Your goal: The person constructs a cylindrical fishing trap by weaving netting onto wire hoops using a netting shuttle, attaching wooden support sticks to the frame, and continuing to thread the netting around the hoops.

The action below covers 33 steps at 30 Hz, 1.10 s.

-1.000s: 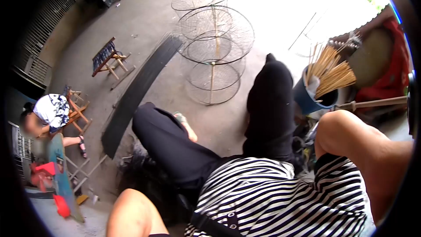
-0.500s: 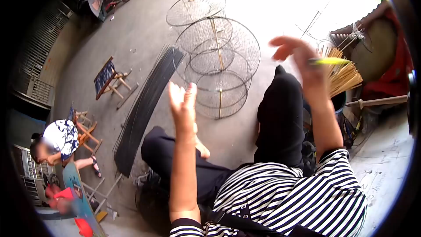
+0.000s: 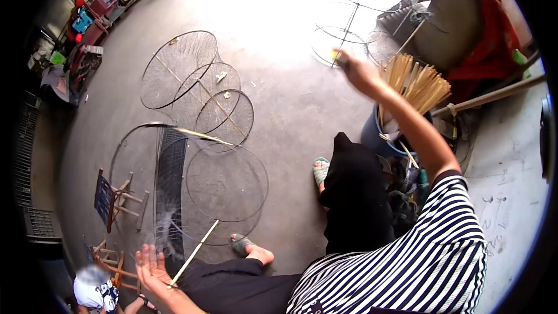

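My left hand [image 3: 152,270] is at the lower left, palm up with its fingers spread. A thin bamboo stick [image 3: 195,253] slants past its wrist, and fine pale mesh blurs just above the fingers. The mesh cage [image 3: 226,221] stretches up the floor in dark hoops, with bamboo sticks between some of them. My right hand [image 3: 360,74] reaches out at the upper right, its fingers closed around a small tool with a yellow part [image 3: 335,54]. The tool's kind is not clear. Near it, thin rings and rods [image 3: 343,40] fade into the glare.
Bamboo sticks [image 3: 415,84] fill a blue bucket [image 3: 372,131] by my right knee. A bundle of dark rods [image 3: 168,180] lies on the floor at left, near a folding stool [image 3: 104,200]. Another person [image 3: 96,293] sits at the lower left. Vehicles [image 3: 99,11] stand far back.
My left hand has dropped down and left, and my right hand has swung forward and left. The mesh cage now lies further left, with a hoop and stick near my left hand. The view has turned.
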Tool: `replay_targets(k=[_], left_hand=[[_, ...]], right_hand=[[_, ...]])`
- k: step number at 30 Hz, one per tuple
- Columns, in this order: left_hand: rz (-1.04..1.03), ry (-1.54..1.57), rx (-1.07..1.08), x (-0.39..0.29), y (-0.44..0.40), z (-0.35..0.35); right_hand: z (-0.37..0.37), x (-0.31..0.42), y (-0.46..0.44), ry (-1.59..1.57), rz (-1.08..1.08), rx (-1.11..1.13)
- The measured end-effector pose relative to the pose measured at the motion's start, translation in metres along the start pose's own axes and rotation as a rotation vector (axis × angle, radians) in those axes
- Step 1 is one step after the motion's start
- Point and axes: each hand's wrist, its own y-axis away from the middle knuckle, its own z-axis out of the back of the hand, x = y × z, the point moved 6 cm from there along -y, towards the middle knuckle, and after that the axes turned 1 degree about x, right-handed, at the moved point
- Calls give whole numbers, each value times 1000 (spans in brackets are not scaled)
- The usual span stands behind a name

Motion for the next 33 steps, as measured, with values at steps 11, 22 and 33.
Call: replay_targets(k=[11,22,33], left_hand=[[191,604,-196,89,-162,1],[39,718,-114,82,-294,-211],[262,429,331,61,-216,-241]], right_hand=[[20,-253,-237,795,-270,-130],[-7,-283,-233,430,24,-91],[-24,66,-36,340,480,238]])
